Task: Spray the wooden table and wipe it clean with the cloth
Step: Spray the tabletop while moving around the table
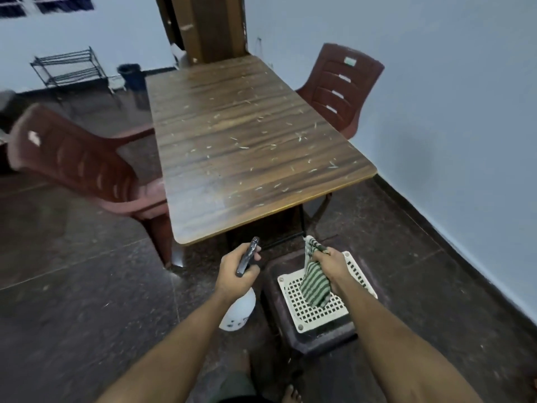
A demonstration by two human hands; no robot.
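Standing just short of the near edge of the wooden table (250, 146), top littered with pale bits, left hand (235, 274) wrapped round the spray bottle (239, 303) and right hand (331, 266) clutching the green striped cloth (315, 283) over a stool (316, 312). Boxed in by a chair (84, 173) left, wall-side chair (340, 88) right. Open floor (72, 301) to the left.

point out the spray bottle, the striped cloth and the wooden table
white plastic spray bottle (239, 311), head view, on its round white body
green striped cloth (315, 282), head view, on its hanging middle
brown wooden table (232, 135), head view, on its bare top
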